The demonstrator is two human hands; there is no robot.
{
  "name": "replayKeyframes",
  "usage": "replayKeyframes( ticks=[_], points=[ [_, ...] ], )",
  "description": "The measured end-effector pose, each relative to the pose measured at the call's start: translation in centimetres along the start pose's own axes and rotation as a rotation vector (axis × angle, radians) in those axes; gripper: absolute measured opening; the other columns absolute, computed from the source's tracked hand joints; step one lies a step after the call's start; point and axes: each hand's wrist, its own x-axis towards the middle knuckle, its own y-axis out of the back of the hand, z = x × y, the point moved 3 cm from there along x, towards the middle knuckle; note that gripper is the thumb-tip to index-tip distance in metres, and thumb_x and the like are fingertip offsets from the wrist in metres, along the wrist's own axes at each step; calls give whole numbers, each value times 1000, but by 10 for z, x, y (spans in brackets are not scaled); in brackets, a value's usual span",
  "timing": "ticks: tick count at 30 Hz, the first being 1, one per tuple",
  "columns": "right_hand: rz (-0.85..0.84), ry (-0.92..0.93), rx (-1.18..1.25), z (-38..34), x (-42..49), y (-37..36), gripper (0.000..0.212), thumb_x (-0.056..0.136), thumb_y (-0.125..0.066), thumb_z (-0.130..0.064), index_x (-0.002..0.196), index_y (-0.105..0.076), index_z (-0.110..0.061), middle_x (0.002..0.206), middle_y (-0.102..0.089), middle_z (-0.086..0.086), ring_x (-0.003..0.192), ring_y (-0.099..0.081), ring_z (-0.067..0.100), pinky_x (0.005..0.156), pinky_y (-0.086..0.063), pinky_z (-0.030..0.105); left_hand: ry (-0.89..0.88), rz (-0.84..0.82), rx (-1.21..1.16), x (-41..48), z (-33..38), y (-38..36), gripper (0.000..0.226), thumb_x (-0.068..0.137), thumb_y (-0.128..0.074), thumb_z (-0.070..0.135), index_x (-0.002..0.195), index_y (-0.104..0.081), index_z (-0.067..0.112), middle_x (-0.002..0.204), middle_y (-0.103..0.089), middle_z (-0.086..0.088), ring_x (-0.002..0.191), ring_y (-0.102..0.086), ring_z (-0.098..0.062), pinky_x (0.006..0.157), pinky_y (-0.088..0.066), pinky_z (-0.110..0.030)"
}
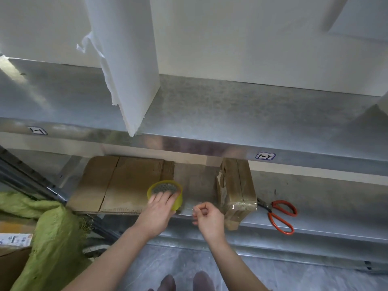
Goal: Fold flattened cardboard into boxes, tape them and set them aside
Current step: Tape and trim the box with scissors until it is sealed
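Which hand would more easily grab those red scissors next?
Right, probably. The right hand is nearer the scissors, which lie on its side, though it seems to pinch the tape end; the left hand grips the tape roll.

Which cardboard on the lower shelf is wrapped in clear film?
The bundle beside the scissors; the flat sheet by the tape roll is bare.

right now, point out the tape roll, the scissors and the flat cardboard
tape roll (178, 201), head view, yellow side wall
scissors (270, 208), head view, where handles meet
flat cardboard (117, 185), head view, middle panel
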Motion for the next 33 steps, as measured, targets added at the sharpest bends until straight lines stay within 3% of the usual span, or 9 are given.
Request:
replayKeyframes(
  ticks=[6, 12, 15, 19, 21, 24, 27, 30, 33],
  points=[
    [42, -145, -60, 19, 20, -8, 16, 89, -66, -14, 78, -59, -24, 68, -70, -1, 64, -68, 12, 64, -59, 31, 5, -53, -14, 7, 1, -13, 79, 58, -87, 33, 128, -52, 20, 99, -58, 3, 83, -53, -16, 74, -50, -31],
    [15, -160, -301, 32, 26, -9, 17, 91, -61, -30, 76, -54, -29, 70, -70, -7, 70, -69, 10, 76, -56, 33, 28, -140, -67, 6, 2, -27, 74, 65, -85, 23, 131, -51, 22, 112, -56, -2, 91, -58, -21, 77, -54, -36],
    [3, -146, -462, 32, 31, -8, 8, 91, -56, -37, 88, -55, -30, 81, -71, -7, 83, -68, 17, 71, -51, 29, 38, -156, -107, 11, 0, -26, 73, 67, -85, 24, 131, -51, 22, 116, -56, -5, 97, -59, -24, 80, -54, -39],
    [22, -125, -664, 29, 32, -5, 34, 92, -53, -50, 112, -46, -23, 100, -68, 3, 97, -65, 28, 66, -38, 28, 33, -163, -111, 11, -4, -28, 76, 63, -87, 26, 130, -51, 21, 114, -58, -5, 95, -61, -26, 78, -55, -39],
    [28, -106, -713, 26, 28, -5, 39, 94, -50, -50, 116, -41, -20, 102, -68, 5, 95, -66, 28, 65, -40, 29, 39, -199, -140, 12, -3, -27, 71, 74, -80, 27, 136, -47, 20, 123, -54, -7, 106, -57, -29, 88, -51, -42],
    [11, -5, -720, 20, 14, -7, 34, 97, -46, -46, 119, -39, -22, 104, -66, 2, 92, -68, 26, 71, -48, 32, 58, -275, -165, 11, 0, -24, 64, 93, -54, 38, 149, -28, 21, 145, -35, -6, 131, -35, -29, 111, -28, -44],
    [41, 236, -691, 10, -13, 0, 23, 98, -43, -45, 114, -47, -29, 102, -64, -7, 88, -65, 16, 70, -50, 28, 46, -204, -138, 8, 5, -13, 64, 94, -30, 52, 150, -26, 21, 153, -28, -1, 143, -21, -25, 117, -13, -41],
    [113, 526, -733, 0, -43, 22, 17, 93, -47, -38, 106, -56, -31, 100, -60, -13, 91, -58, 11, 70, -48, 23, 13, -64, -131, 1, 28, 5, 62, 93, -26, 53, 147, -33, 23, 148, -40, 2, 141, -28, -21, 117, -9, -34],
    [215, 721, -768, -5, -62, 56, 22, 91, -48, -31, 108, -62, -28, 109, -60, -10, 103, -53, 14, 86, -46, 29, -5, -44, -261, 2, 71, 23, 65, 95, -27, 56, 153, -13, 29, 158, -10, 13, 147, -3, -10, 118, 4, -28]
  ],
)
